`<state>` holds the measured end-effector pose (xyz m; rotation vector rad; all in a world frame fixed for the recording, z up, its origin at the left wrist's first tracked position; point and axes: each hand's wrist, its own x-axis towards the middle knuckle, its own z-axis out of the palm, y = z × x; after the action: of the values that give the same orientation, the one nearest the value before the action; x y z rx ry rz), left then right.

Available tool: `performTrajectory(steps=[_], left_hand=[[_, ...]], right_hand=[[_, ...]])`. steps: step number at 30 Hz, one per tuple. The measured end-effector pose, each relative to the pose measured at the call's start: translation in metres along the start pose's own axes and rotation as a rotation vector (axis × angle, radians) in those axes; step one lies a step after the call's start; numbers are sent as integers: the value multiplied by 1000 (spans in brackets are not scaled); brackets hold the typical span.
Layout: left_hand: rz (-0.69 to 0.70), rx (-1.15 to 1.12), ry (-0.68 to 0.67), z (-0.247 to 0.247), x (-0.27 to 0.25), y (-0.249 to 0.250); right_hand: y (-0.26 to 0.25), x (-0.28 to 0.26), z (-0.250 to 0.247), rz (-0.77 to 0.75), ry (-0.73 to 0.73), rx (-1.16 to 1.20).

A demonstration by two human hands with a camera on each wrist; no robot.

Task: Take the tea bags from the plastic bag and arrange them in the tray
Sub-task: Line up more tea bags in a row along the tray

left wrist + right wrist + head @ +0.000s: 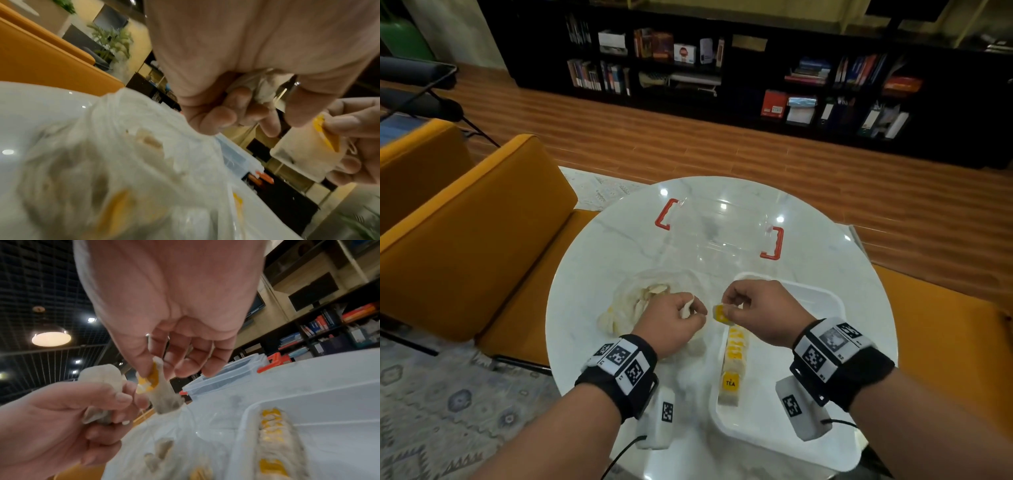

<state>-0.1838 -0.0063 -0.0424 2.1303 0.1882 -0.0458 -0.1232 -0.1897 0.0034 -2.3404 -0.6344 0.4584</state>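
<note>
Tea bag (pixel 722 313), yellow-tagged, hangs pinched in the right hand (pixel 753 313) just above the tray's (pixel 825 442) near-left edge, beside the row (pixel 734 363) already laid there. The left hand (pixel 671 323) grips another bag (pixel 686 310) over the plastic bag (pixel 633 305). Best lower it flat, tag up, extending the row.

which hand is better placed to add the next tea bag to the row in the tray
Right hand: it pinches a yellow-tagged tea bag over the tray, beside the row. The left hand is over the plastic bag.
</note>
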Motion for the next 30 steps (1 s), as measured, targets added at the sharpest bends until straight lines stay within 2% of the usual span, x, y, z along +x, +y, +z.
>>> performTrajectory(steps=[2, 7, 10, 14, 16, 20, 25, 27, 30], left_hand=[[-76, 60, -35, 19, -1, -6], [-176, 398, -196, 56, -7, -10], [-228, 460, -224, 64, -10, -10], [-226, 467, -234, 65, -10, -11], [-219, 471, -235, 65, -9, -13], [-219, 483, -260, 67, -10, -15], [-237, 492, -294, 68, -12, -14], [-232, 522, -336, 69, -12, -13], [-219, 553, -361, 70, -12, -13]], right_hand=[[10, -7, 0, 50, -71, -95], [36, -25, 17, 145, -274, -282], [46, -32, 31, 157, -424, -334], [52, -34, 56, 149, -602, -375], [55, -30, 71, 152, -583, -418], [64, -22, 86, 214, -420, -437], [69, -29, 74, 262, -349, -345], [70, -32, 63, 264, -402, -314], [66, -36, 61, 220, -671, -368]])
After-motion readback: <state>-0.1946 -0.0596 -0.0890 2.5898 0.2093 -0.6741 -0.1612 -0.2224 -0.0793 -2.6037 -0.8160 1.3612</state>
